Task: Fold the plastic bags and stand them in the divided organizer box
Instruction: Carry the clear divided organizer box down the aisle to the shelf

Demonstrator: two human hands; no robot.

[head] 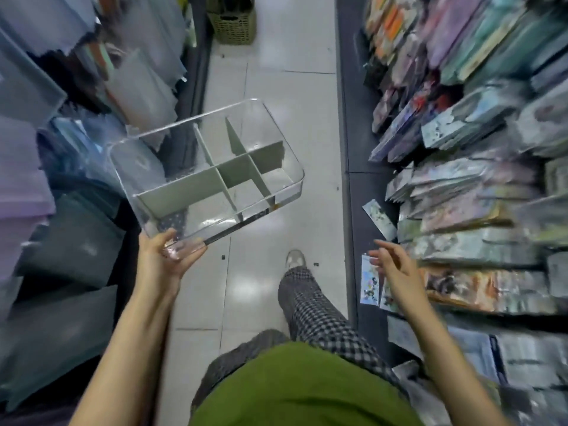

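1. Shop aisle, tiled floor [270, 186] under both hands.
2. Left hand [164, 256] grips the box [206, 167] by its near corner; compartments empty.
3. Right hand [396, 269] spread, holding nothing.
4. No bag folded yet, it seems.

The organizer box [206, 167] sits at centre left of the frame, above the floor [276, 87], with its near corner in the left hand [163, 256]. Dividers [226, 175] stand inside the box. The right hand [396, 269] is at lower right, beside the packet shelves [476, 210] along the right edge. Stacked bins [61, 241] fill the left edge. A basket [235, 26] stands on the floor at top centre.
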